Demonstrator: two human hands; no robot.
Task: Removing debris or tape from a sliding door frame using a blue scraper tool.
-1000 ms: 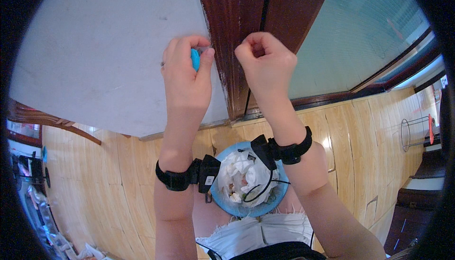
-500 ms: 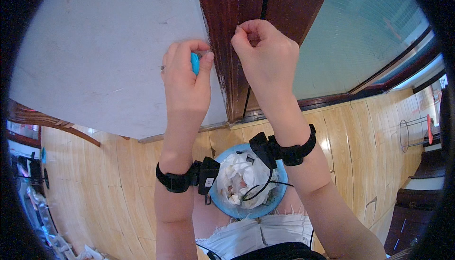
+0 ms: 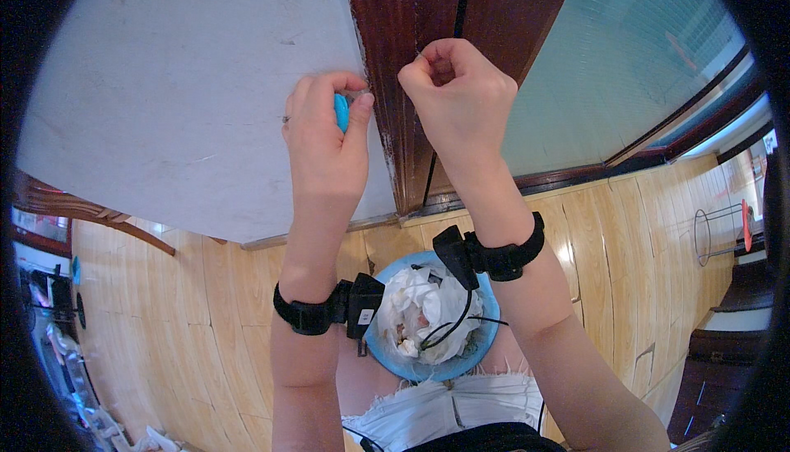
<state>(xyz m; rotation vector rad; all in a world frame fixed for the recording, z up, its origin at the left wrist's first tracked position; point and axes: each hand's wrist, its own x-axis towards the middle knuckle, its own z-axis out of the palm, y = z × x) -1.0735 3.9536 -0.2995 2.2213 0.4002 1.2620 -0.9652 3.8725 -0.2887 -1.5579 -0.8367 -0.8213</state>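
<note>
My left hand [image 3: 325, 127] curls around a small, bright blue rounded object [image 3: 341, 113], which shows between the fingers and thumb; its kind I cannot make out. That hand is raised in front of the white wall, by the edge of the dark wooden door frame [image 3: 387, 98]. To its right, my right hand [image 3: 461, 94] is closed in a pinch before the dark wood. Whatever its fingertips hold, if anything, is too fine to name. Both wrists wear black straps with small black boxes.
Below my hands stands a light blue bin [image 3: 374, 353] lined with a white plastic bag [image 3: 440, 304] with rubbish inside. A ribbed glass panel [image 3: 625, 73] is on the right. A wooden furniture leg [image 3: 123, 226] reaches in at left over the wood floor. A wire stand [image 3: 716, 234] is far right.
My right hand has shifted slightly down, with its fingers still pinched. My left hand has moved a touch to the right, keeping the blue object.
</note>
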